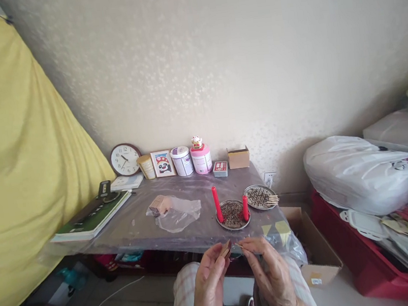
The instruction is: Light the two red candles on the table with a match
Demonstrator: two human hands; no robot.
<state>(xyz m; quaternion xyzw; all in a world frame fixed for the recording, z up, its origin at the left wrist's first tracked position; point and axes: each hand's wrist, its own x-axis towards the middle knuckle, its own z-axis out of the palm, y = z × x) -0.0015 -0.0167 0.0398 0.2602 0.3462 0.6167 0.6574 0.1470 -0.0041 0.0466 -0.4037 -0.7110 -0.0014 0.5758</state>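
Note:
My left hand (211,271) pinches a small brown piece (226,250) at its fingertips, just below the table's front edge. My right hand (264,262) is closed in a pinch on a thin stick (238,244) whose tip meets the brown piece. Both hands hover over my lap in checked trousers. On the table above them a round metal tray (233,215) holds dark bits and two upright red candles (216,204). A second metal tray (259,197) to its right carries several loaded skewers.
The table (142,225) is covered in plastic film, with a crumpled clear bag (178,214) and small brown packet. A clock (125,159), tins, a framed picture and a small box line the wall. A book lies left. A cardboard box (315,253) and white bags stand right.

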